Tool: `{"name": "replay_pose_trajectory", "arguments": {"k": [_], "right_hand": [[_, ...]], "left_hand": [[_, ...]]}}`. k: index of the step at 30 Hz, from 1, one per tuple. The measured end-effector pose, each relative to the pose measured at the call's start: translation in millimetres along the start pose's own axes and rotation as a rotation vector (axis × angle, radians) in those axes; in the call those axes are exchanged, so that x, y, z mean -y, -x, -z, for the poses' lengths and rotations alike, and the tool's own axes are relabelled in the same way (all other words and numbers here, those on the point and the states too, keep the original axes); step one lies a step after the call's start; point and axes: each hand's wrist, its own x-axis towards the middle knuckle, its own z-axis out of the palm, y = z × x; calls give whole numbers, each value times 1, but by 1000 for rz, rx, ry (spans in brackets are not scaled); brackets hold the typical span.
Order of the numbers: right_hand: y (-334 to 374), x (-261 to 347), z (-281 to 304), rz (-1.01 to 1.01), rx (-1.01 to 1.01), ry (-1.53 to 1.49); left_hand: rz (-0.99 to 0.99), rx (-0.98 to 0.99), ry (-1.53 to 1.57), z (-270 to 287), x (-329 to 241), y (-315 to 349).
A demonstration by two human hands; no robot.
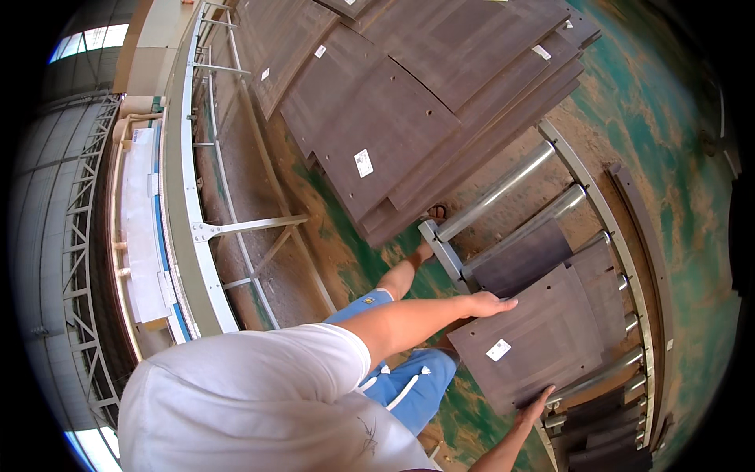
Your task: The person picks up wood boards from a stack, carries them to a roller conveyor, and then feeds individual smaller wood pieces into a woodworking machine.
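Note:
A flat brown board (543, 322) with a white label and small holes lies tilted over the roller conveyor, held between my hands. My left hand (489, 304) is at its upper left edge, thumb along the top face, with the other fingers partly hidden. My right hand (538, 403) grips the near lower edge, its fingertips showing at the rim. Beneath and beyond the held board are another brown board (602, 275) and a darker one (523, 259), resting on the rollers.
A tall stack of similar brown boards (377, 126) stands ahead to the left. Metal rollers (495, 193) run between the conveyor's side rails (590, 189). Several dark pieces (605, 425) lie at the lower right. A metal frame (206, 232) stands on the left, above a dusty green floor (621, 86).

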Motion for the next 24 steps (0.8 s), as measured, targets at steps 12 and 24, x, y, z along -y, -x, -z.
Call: {"name": "replay_pose_trajectory", "arguments": {"k": [12, 24], "right_hand": [[127, 24, -63, 225, -333, 41], [251, 90, -257, 456, 250, 115]], "left_hand": [[-147, -156, 351, -12, -34, 114], [-146, -1025, 405, 187, 66, 367]]}}
